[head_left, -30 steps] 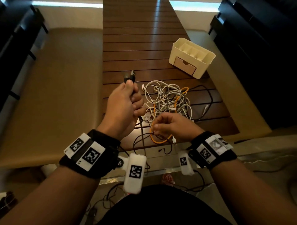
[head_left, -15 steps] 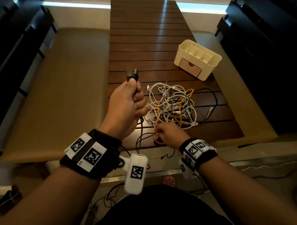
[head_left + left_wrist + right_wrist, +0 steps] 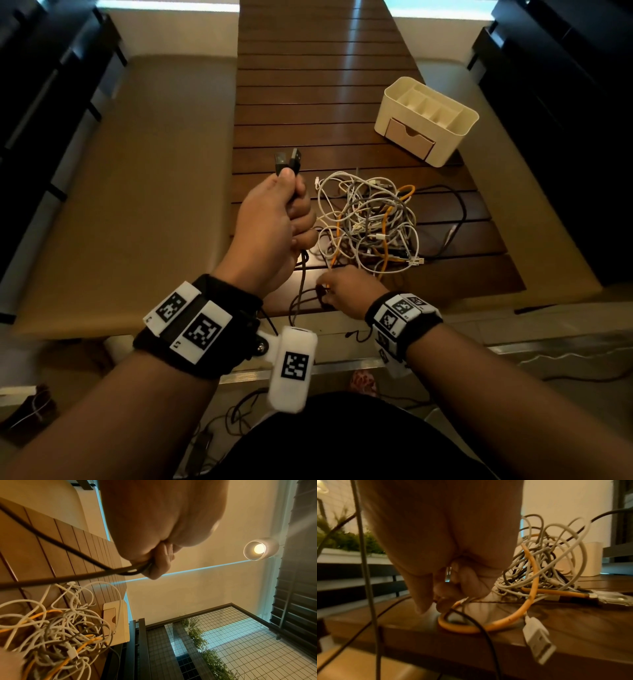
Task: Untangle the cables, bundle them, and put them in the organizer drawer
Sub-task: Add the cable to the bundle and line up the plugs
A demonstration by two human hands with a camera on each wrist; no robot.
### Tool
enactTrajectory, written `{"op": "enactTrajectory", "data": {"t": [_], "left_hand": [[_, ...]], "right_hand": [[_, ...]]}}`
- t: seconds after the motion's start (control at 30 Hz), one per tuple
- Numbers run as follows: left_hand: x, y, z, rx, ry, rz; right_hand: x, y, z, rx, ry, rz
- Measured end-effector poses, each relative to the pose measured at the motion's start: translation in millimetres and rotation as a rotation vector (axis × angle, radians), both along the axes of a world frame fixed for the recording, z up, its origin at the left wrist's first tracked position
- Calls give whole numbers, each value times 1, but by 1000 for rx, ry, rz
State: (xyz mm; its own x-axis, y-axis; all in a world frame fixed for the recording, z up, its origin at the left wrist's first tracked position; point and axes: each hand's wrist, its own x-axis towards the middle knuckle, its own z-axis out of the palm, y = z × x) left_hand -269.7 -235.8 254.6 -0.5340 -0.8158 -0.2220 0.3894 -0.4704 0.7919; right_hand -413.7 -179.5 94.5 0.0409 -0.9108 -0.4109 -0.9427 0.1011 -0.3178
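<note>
A tangle of white, grey, orange and black cables (image 3: 370, 219) lies on the slatted wooden table (image 3: 325, 102). My left hand (image 3: 274, 219) is raised left of it, fist closed round a black cable (image 3: 68, 574) whose two plug ends (image 3: 287, 161) stick up above the thumb. My right hand (image 3: 342, 287) is low at the table's front edge, thumb and forefinger (image 3: 423, 599) pinching a thin black cable (image 3: 471, 618) beside an orange loop (image 3: 488, 627). The cream organizer (image 3: 442, 92) stands at the back right with its drawer (image 3: 409, 137) closed.
A white USB plug (image 3: 537, 647) hangs over the table's front edge. Tan cushioned benches (image 3: 137, 192) flank the table on both sides, with dark slatted furniture (image 3: 565, 137) beyond. More cables trail on the floor (image 3: 233, 418) near my lap.
My right hand has dropped from the orange loop toward the table's front edge and now pinches the thin black cable. The left hand keeps its grip on the plug ends.
</note>
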Motion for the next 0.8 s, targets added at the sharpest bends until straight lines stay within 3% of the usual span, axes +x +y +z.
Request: {"op": "enactTrajectory", "data": {"t": [0.1, 0.23, 0.3, 0.37, 0.43, 0.57, 0.7, 0.8], "left_hand": [[-1, 1, 3, -14, 0, 2], [1, -2, 2, -29, -34, 31], [-4, -3, 0, -21, -49, 40], [-3, -2, -1, -28, -57, 32], [-4, -2, -5, -39, -76, 23], [-11, -4, -17, -20, -100, 24], [-22, -2, -23, -11, -106, 12], [-27, -2, -23, -39, -117, 2]], "right_hand": [[0, 2, -1, 70, 52, 44], [-4, 14, 7, 366, -188, 58], [-15, 21, 9, 569, -241, 85], [-25, 29, 11, 615, -255, 57], [-44, 36, 18, 518, -345, -77], [-86, 48, 35, 121, -495, -402], [-106, 55, 18, 25, -206, -171], [-100, 59, -7, -23, -112, -33]]}}
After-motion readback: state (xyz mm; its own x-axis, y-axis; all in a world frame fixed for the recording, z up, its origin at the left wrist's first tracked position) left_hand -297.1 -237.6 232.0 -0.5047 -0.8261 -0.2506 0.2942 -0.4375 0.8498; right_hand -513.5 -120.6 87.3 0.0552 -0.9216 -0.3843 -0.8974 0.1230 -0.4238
